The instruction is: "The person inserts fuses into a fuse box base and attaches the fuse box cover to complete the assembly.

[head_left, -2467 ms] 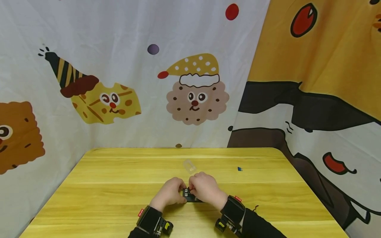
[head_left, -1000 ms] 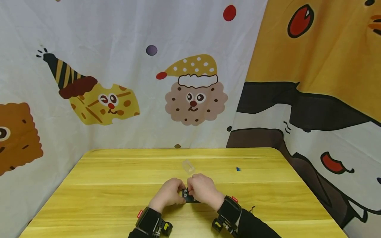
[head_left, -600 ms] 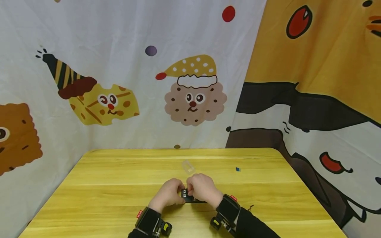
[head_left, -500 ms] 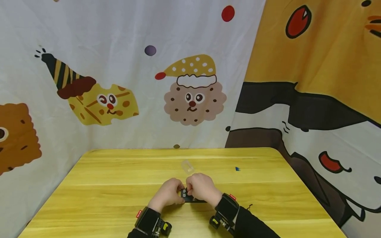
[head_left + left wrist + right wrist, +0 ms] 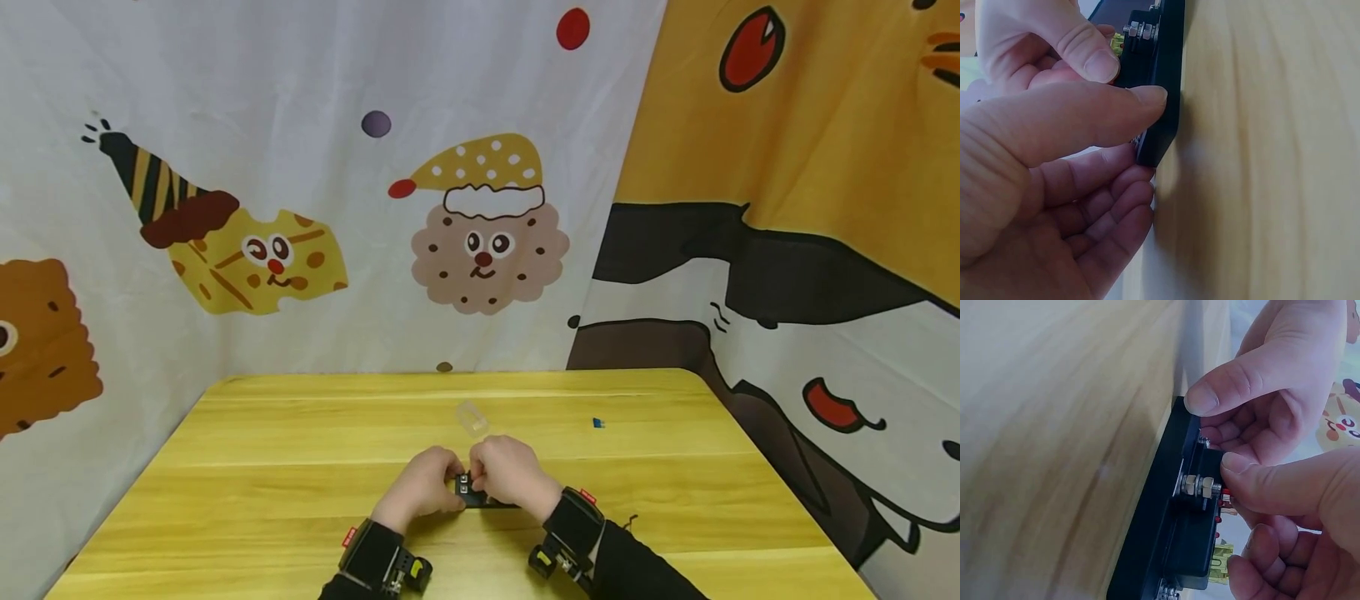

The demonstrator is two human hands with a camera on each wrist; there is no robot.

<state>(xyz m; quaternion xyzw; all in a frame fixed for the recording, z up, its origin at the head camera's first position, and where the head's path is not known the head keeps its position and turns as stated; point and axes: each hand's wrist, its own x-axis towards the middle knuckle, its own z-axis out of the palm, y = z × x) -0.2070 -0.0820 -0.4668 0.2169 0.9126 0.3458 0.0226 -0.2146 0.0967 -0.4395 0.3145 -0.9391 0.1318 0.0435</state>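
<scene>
A black blade-fuse box [image 5: 1191, 550] lies on the wooden table, its long base flat against the top. Metal nuts on a bolt [image 5: 1197, 485] stick out from its side. My left hand [image 5: 427, 483] grips the box's left end, thumb on the near edge and fingertips at the far side. Over the middle of the box, my right hand [image 5: 513, 471] pinches a small red blade fuse [image 5: 1227, 499] between thumb and curled fingers; most of that fuse is hidden. Beside those fingers a yellow blade fuse [image 5: 1220, 562] stands in the box.
A clear plastic cover [image 5: 472, 418] lies just beyond my hands on the table [image 5: 300, 500]. Farther right is a small blue blade fuse [image 5: 598, 423]. A cartoon-printed cloth [image 5: 322, 150] hangs behind the table's far edge.
Both hands stay at the fuse box in almost the same pose. The head view has drifted slightly, so everything sits a little farther left in it.
</scene>
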